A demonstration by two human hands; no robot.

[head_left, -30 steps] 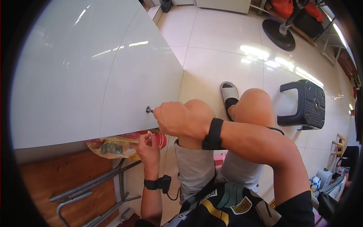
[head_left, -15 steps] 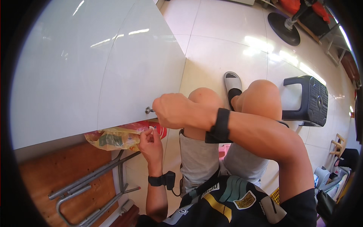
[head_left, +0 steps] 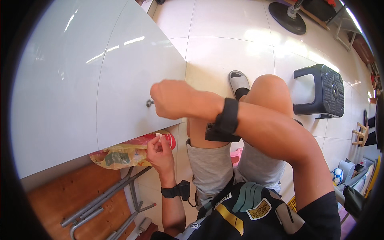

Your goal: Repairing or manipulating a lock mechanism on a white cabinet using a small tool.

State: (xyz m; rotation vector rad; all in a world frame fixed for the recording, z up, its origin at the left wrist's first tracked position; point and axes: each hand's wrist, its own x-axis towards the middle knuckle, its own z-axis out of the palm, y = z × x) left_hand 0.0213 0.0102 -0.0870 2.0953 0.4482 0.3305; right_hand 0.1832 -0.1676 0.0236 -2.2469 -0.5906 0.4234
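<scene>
My right hand (head_left: 176,99) is closed in a fist over the glossy white panel (head_left: 76,88), near its lower right part. A small metal piece (head_left: 150,103) pokes out beside the fist, at the panel's surface. The fist hides whatever else it grips. Below the panel's edge, my left hand (head_left: 160,154) pinches a small white piece (head_left: 159,136) between thumb and fingertips. Next to those fingers hang a yellow-and-red plastic bag (head_left: 120,156) and a red round thing with white stripes (head_left: 169,140).
Folded grey metal legs (head_left: 100,198) lie against a brown wooden board (head_left: 60,196) at lower left. A dark plastic stool (head_left: 332,92) stands on the tiled floor (head_left: 224,24) to the right. Farther off are a round black base (head_left: 286,18) and a small wooden stand (head_left: 361,135).
My right fist has risen slightly relative to the panel's lower edge and turned at the wrist. The left hand keeps its pinch on the small white piece. The whole view has shifted a little.
</scene>
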